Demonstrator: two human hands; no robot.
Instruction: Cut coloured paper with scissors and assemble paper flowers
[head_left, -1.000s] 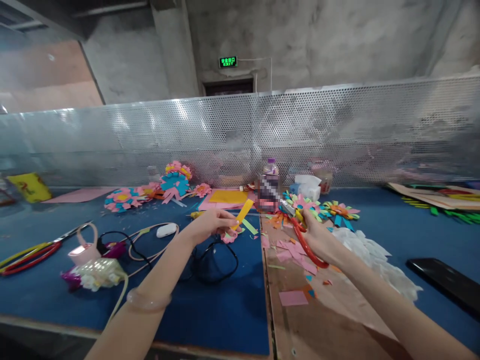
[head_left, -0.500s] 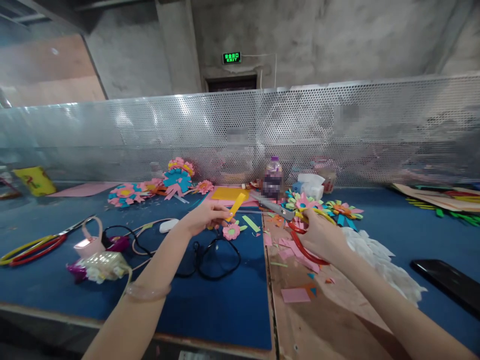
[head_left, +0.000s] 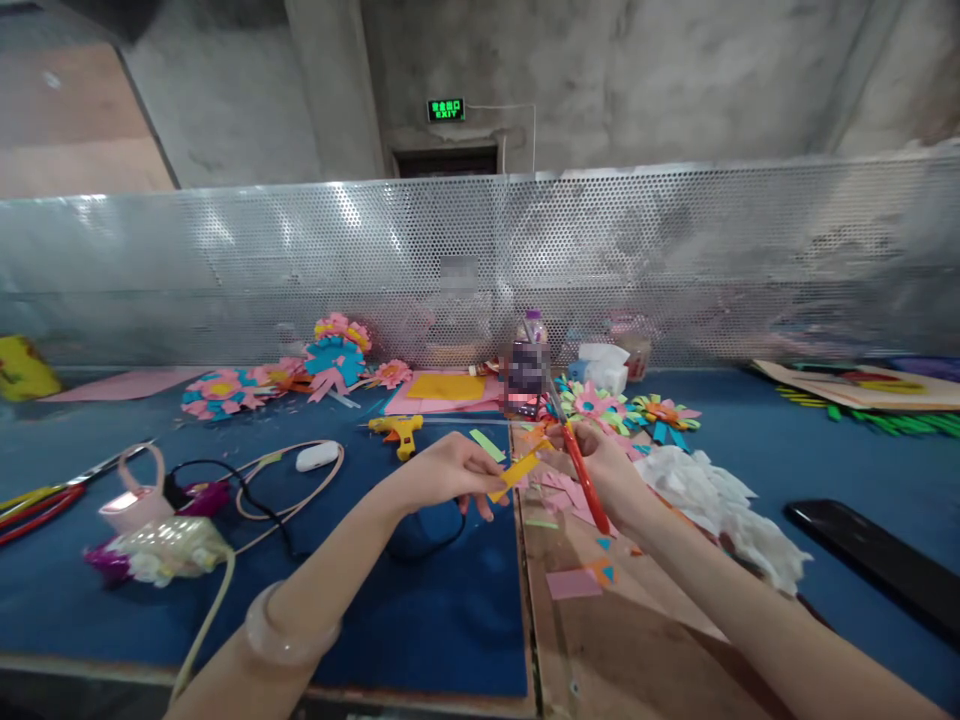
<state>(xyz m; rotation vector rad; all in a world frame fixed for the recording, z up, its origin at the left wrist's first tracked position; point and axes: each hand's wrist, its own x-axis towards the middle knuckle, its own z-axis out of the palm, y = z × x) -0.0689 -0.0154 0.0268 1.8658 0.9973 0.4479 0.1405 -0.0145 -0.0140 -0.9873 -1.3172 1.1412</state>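
Your left hand (head_left: pixel 461 470) has its thumb and fingers pinched together on the near end of a yellow paper strip (head_left: pixel 516 472), which lies between your two hands, lifted above the table. The strip is narrow and plain, a warm orange-yellow, slanting up from your left fingertips toward your right hand (head_left: pixel 600 462), with a slight bend near its far end. Your right hand is closed around red-handled scissors (head_left: pixel 587 482), their blades pointing away from you; its fingertips come right up to the strip's far end, though you cannot tell here whether they pinch it too. Beyond your grip stands a purple-capped bottle (head_left: pixel 525 372), upright, clear toward the top and dark lower down, where blurring hides the contents. To the right of that, past your right hand, white tissue (head_left: pixel 604 366) pokes up in a loose bunch, and a see-through jar (head_left: pixel 638 358) sits just behind it, its contents too unclear to tell. Near your left hand, on its far side, a yellow glue gun (head_left: pixel 403 430) lies by a light green paper strip (head_left: pixel 487 445). Pink paper scraps (head_left: pixel 574 584) are scattered below your right hand and the scissors.
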